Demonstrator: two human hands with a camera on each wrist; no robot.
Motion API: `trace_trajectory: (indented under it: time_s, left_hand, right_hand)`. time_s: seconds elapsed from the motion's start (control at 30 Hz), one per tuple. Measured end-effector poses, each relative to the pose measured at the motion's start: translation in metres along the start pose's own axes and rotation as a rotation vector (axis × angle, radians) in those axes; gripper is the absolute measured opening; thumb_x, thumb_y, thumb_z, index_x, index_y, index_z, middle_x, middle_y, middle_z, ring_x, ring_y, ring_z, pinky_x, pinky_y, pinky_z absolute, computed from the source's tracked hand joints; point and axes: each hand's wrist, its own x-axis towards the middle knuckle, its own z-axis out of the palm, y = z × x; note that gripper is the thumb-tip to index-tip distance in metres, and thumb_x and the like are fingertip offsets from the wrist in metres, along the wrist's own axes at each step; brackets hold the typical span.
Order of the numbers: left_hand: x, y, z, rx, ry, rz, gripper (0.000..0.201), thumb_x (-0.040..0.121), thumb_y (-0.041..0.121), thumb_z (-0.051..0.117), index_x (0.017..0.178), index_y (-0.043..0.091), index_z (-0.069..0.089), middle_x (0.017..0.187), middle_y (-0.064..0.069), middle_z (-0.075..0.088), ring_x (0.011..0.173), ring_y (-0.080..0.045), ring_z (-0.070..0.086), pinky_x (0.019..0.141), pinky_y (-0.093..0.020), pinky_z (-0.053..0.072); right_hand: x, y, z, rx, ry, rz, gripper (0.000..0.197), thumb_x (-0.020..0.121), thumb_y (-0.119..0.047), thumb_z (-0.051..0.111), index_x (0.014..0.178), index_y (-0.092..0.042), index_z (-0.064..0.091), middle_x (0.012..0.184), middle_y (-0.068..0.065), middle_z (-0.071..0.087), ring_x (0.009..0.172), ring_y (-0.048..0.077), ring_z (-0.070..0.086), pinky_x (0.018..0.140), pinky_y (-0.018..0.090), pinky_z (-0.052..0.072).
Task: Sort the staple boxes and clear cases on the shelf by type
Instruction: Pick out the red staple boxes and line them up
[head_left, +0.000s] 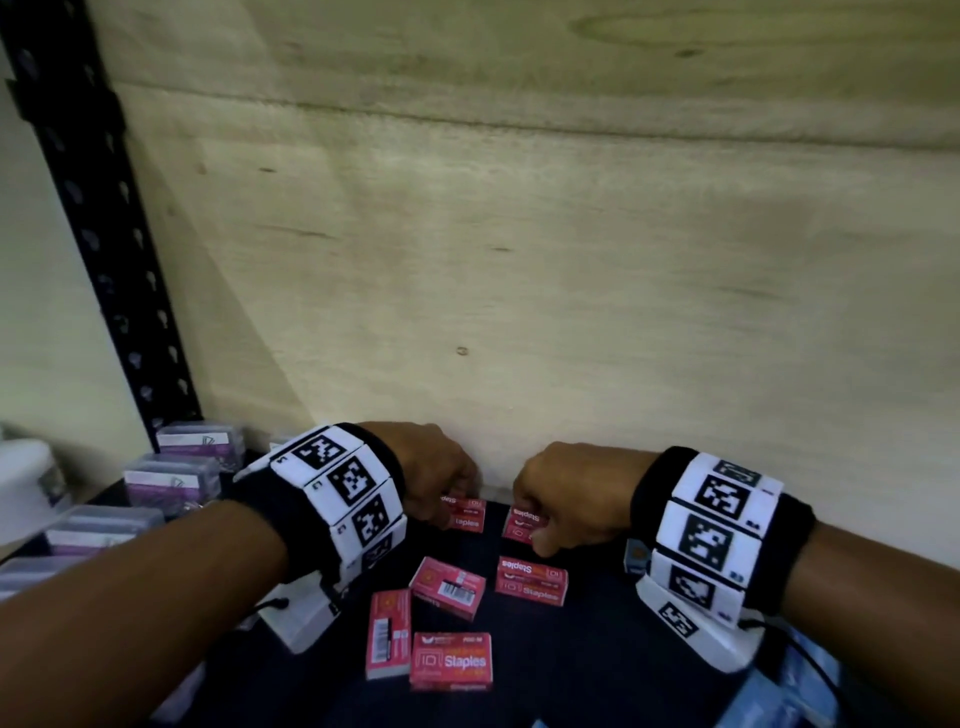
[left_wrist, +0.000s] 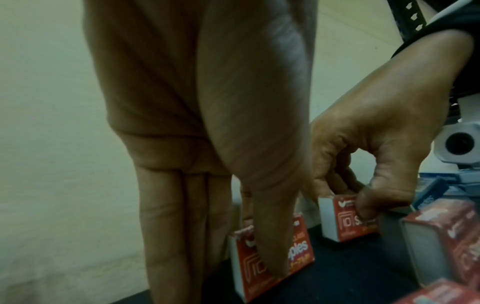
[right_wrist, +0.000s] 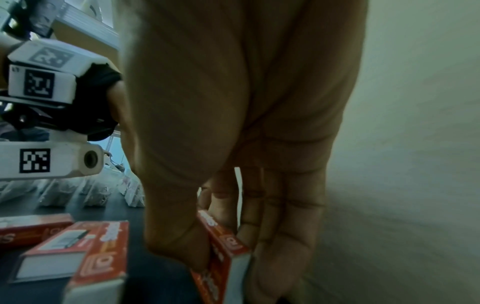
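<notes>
At the back of the dark shelf (head_left: 597, 654) my left hand (head_left: 448, 505) pinches a red staple box (head_left: 469, 515) standing on its edge, thumb in front and fingers behind (left_wrist: 272, 255). Beside it my right hand (head_left: 535, 526) grips a second red staple box (head_left: 519, 524), also on edge (right_wrist: 224, 255). Several more staple boxes lie nearer me: one (head_left: 531, 581), one (head_left: 448, 587), one (head_left: 388, 633), one (head_left: 451, 661). Clear cases with purple labels (head_left: 171, 478) sit in a row at the left.
A plywood back panel (head_left: 519, 260) rises just behind both hands. A black perforated post (head_left: 119, 260) stands at the left rear. Blue boxes (head_left: 779, 691) lie at the right front, under my right wrist. A white container (head_left: 26, 483) sits far left.
</notes>
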Motion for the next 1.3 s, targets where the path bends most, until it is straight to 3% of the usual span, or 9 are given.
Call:
trace_trajectory:
  time_s: [0.23, 0.4, 0.53, 0.67, 0.83, 0.93, 1.07, 1.2, 1.3]
  left_hand:
    - [0.003, -0.002, 0.0, -0.014, 0.014, -0.023, 0.022, 0.089, 0.033, 0.068, 0.108, 0.029, 0.058, 0.096, 0.008, 0.055, 0.081, -0.014, 0.05, 0.073, -0.025, 0.037]
    - [-0.001, -0.001, -0.001, -0.074, -0.003, -0.07, 0.037, 0.083, 0.032, 0.075, 0.111, 0.026, 0.052, 0.075, 0.015, 0.045, 0.059, -0.001, 0.041, 0.056, -0.023, 0.034]
    - [-0.009, -0.006, 0.001, -0.113, -0.036, -0.117, 0.059, 0.078, 0.033, 0.08, 0.123, 0.018, 0.043, 0.099, 0.004, 0.059, 0.079, -0.01, 0.052, 0.073, -0.026, 0.044]
    - [-0.021, -0.014, 0.004, -0.22, -0.068, -0.21, 0.067, 0.076, 0.034, 0.081, 0.123, 0.022, 0.034, 0.114, -0.001, 0.058, 0.102, -0.021, 0.057, 0.092, -0.038, 0.05]
    - [-0.046, -0.011, 0.001, -0.161, 0.162, -0.136, 0.038, 0.081, 0.04, 0.075, 0.103, 0.026, 0.048, 0.109, 0.003, 0.057, 0.096, -0.018, 0.056, 0.082, -0.033, 0.049]
    - [-0.051, 0.005, 0.009, -0.15, 0.081, -0.05, 0.032, 0.079, 0.04, 0.076, 0.103, 0.027, 0.059, 0.105, 0.007, 0.061, 0.095, -0.016, 0.059, 0.085, -0.035, 0.051]
    - [-0.049, 0.017, 0.021, -0.108, -0.028, -0.037, 0.044, 0.073, 0.038, 0.082, 0.11, 0.029, 0.06, 0.111, 0.008, 0.062, 0.098, -0.016, 0.06, 0.09, -0.039, 0.051]
    - [-0.045, 0.019, 0.023, -0.118, -0.028, -0.027, 0.041, 0.074, 0.029, 0.082, 0.108, 0.025, 0.06, 0.109, 0.005, 0.064, 0.097, -0.017, 0.062, 0.087, -0.039, 0.053]
    - [-0.047, 0.019, 0.022, -0.118, 0.001, -0.012, 0.035, 0.083, 0.029, 0.076, 0.114, 0.023, 0.061, 0.111, 0.002, 0.065, 0.089, -0.016, 0.06, 0.083, -0.034, 0.051]
  right_hand:
    - [0.006, 0.0, 0.001, -0.002, -0.005, 0.016, 0.027, 0.089, -0.034, 0.068, 0.104, -0.011, 0.067, 0.098, 0.008, 0.068, 0.086, 0.027, 0.066, 0.069, 0.033, 0.052]
    - [0.0, 0.001, 0.003, 0.006, 0.018, 0.022, 0.03, 0.092, -0.036, 0.064, 0.112, -0.014, 0.066, 0.103, 0.006, 0.068, 0.089, 0.025, 0.066, 0.073, 0.032, 0.054]
    - [-0.016, 0.001, 0.004, -0.005, 0.099, 0.042, 0.035, 0.093, -0.044, 0.06, 0.114, -0.016, 0.059, 0.111, 0.004, 0.06, 0.092, 0.023, 0.062, 0.08, 0.037, 0.055]
    - [-0.039, -0.002, 0.002, 0.065, 0.215, -0.004, 0.026, 0.096, -0.043, 0.053, 0.111, -0.021, 0.055, 0.112, 0.0, 0.051, 0.094, 0.02, 0.057, 0.079, 0.034, 0.051]
    - [-0.057, -0.009, 0.005, 0.145, 0.063, 0.027, 0.032, 0.093, -0.056, 0.054, 0.104, -0.026, 0.054, 0.101, -0.003, 0.064, 0.088, 0.017, 0.061, 0.075, 0.033, 0.051]
    - [-0.062, -0.015, 0.008, 0.106, -0.028, 0.066, 0.038, 0.092, -0.054, 0.057, 0.114, -0.023, 0.054, 0.109, 0.001, 0.064, 0.094, 0.021, 0.061, 0.082, 0.034, 0.051]
    - [-0.064, -0.019, 0.01, 0.093, -0.029, 0.093, 0.034, 0.094, -0.042, 0.06, 0.116, -0.017, 0.06, 0.112, 0.004, 0.064, 0.094, 0.022, 0.061, 0.078, 0.032, 0.048]
    - [-0.063, -0.021, 0.012, 0.109, -0.008, 0.106, 0.023, 0.095, -0.034, 0.062, 0.109, -0.016, 0.063, 0.105, 0.004, 0.064, 0.085, 0.019, 0.056, 0.07, 0.028, 0.044]
    - [-0.061, -0.024, 0.014, 0.092, 0.0, 0.122, 0.022, 0.096, -0.032, 0.061, 0.108, -0.015, 0.06, 0.111, 0.008, 0.064, 0.087, 0.021, 0.058, 0.074, 0.031, 0.047]
